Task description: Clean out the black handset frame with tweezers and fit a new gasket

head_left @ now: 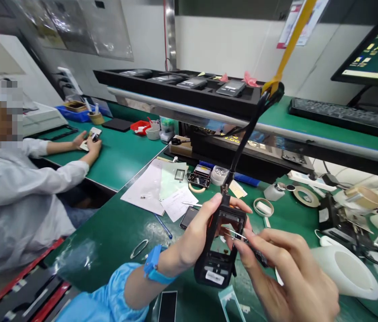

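Observation:
My left hand (194, 237), with a blue strap at the wrist, is wrapped round a black handheld device housing (214, 273) and holds it tilted over the green bench. A rectangular opening shows in the housing's upper part, and a white label sits near its lower end. A black cable or strap (242, 143) runs from its top up to a yellow strap. My right hand (289, 268) pinches metal tweezers (236, 233), whose tips reach into the opening. Whether the tips grip anything is too small to tell. Below lie a dark screen panel (168, 306) and a light-blue frame (231, 304).
A black tray (182, 91) of devices rests on the shelf above. Papers (145, 185), a blue pen (163, 226) and a tape roll (263, 207) lie behind my hands. A white lamp-like cone (346, 273) stands right. At left, a person (24, 183) handles a small device.

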`<state>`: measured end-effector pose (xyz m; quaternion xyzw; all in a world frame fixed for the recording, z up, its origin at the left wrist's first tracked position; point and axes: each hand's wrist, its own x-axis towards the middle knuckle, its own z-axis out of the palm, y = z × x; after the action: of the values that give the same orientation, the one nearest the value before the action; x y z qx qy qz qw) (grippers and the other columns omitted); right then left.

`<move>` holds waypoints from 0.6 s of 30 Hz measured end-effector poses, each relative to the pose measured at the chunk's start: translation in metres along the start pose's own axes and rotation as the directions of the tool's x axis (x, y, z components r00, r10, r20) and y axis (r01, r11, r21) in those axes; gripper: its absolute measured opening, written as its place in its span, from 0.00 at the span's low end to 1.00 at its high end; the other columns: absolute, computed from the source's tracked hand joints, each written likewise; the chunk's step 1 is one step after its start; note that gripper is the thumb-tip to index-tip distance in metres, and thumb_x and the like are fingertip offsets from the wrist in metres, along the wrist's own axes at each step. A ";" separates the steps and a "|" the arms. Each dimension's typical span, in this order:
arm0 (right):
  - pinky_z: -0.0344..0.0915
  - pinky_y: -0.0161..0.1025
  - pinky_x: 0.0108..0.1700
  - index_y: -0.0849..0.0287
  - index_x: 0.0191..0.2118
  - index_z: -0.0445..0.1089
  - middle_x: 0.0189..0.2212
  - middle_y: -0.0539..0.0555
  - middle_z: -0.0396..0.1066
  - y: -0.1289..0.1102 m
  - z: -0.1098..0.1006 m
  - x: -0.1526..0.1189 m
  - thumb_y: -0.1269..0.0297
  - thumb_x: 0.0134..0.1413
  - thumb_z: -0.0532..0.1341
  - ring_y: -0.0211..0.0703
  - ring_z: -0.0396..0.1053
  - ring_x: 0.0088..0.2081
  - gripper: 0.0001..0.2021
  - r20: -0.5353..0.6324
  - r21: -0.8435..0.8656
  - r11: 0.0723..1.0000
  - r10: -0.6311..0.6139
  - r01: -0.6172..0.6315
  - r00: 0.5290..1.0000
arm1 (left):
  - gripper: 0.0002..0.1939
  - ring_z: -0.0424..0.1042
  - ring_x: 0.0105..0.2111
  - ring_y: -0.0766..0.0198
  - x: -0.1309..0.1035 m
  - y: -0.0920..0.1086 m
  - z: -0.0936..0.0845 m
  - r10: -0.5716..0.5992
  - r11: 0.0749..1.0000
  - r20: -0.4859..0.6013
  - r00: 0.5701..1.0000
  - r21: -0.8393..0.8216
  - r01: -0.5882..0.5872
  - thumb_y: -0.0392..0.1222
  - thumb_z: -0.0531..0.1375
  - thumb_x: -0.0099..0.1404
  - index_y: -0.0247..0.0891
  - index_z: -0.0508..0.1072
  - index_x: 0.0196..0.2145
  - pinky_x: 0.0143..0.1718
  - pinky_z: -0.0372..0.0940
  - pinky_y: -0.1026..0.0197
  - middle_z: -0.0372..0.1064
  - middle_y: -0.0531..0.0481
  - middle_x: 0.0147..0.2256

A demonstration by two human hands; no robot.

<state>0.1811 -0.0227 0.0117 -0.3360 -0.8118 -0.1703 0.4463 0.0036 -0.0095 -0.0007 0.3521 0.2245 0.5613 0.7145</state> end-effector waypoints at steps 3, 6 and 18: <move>0.71 0.29 0.40 0.54 0.48 0.78 0.39 0.49 0.82 -0.002 0.006 -0.001 0.65 0.77 0.69 0.32 0.79 0.33 0.01 0.005 0.005 1.000 -0.008 0.008 1.000 | 0.38 0.72 0.32 0.60 0.000 0.001 0.004 -0.042 0.999 0.002 0.999 -0.021 0.042 0.77 0.69 0.65 0.34 0.82 0.45 0.33 0.66 0.63 0.76 0.45 0.37; 0.71 0.29 0.41 0.56 0.47 0.78 0.38 0.49 0.81 0.000 0.008 0.000 0.65 0.79 0.67 0.32 0.78 0.33 0.04 -0.009 0.012 1.000 -0.011 0.011 1.000 | 0.37 0.70 0.32 0.61 -0.001 0.001 0.006 -0.069 0.997 -0.007 0.998 -0.034 0.069 0.76 0.71 0.63 0.34 0.82 0.44 0.34 0.65 0.62 0.76 0.45 0.37; 0.69 0.30 0.38 0.56 0.46 0.78 0.37 0.49 0.82 0.004 0.010 0.000 0.67 0.77 0.69 0.32 0.78 0.31 0.03 0.014 0.010 0.999 -0.047 0.047 0.999 | 0.34 0.76 0.38 0.54 -0.001 0.001 0.004 -0.038 0.998 0.011 0.999 0.054 0.037 0.69 0.60 0.77 0.33 0.87 0.52 0.44 0.71 0.56 0.80 0.42 0.40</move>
<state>0.1775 -0.0145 0.0064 -0.3159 -0.8234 -0.1744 0.4381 0.0047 -0.0116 0.0026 0.3702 0.2415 0.5395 0.7167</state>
